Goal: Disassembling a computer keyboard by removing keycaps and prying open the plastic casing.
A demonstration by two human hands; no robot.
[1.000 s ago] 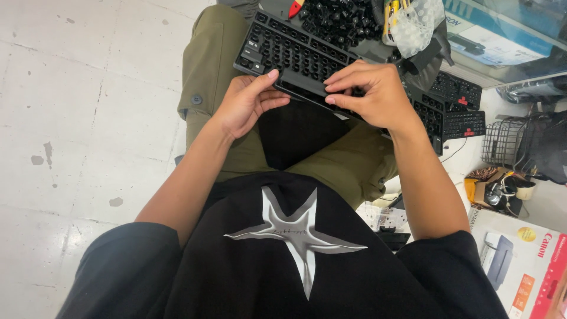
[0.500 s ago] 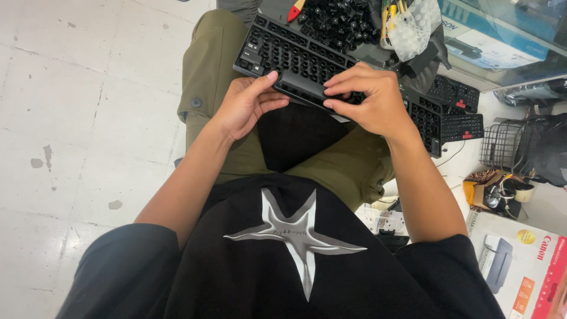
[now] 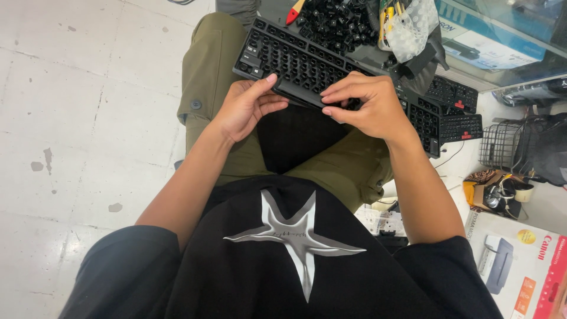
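Both hands pinch a long black key: left hand [image 3: 245, 106] closed on one end, right hand [image 3: 363, 106] closed on the other; the key [image 3: 301, 93] sits at the near edge of the black keyboard [image 3: 283, 56] across the lap; seemingly being seated, needing even downward pressure. Loose keycaps [image 3: 336, 20] lie beyond; a white-and-red printer box [image 3: 522, 266] stands at lower right.

Loose keycaps [image 3: 336, 20], wire basket [image 3: 502, 147], printer box [image 3: 520, 266], second keyboard [image 3: 455, 109].
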